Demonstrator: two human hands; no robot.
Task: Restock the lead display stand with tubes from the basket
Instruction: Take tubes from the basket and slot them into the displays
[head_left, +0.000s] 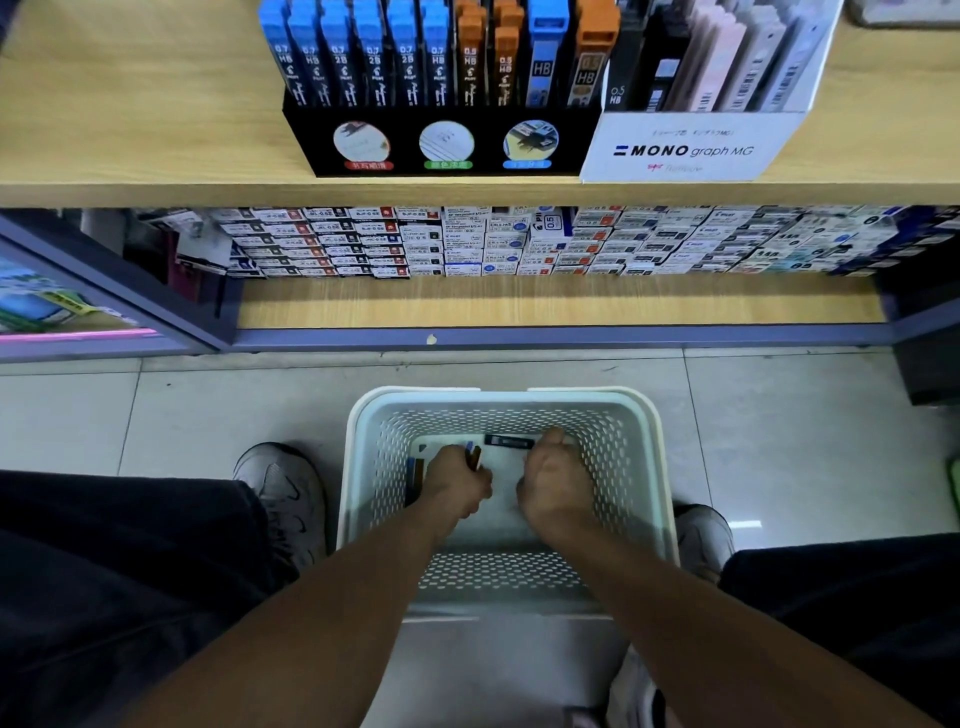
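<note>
Low in the frame's centre, the left hand (457, 480) grips a few tubes (474, 456) inside the basket (358, 467); the right hand (556, 480) curls near a loose tube (509, 441), grasp unclear. Gathering step; next, lift them to the lead display stand (441, 140) at upper centre.

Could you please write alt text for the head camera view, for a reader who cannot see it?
Both hands reach into a white basket on the floor: the left hand holds lead tubes, the right hand is beside a loose tube. Above, a black display stand sits on the shelf.
</note>
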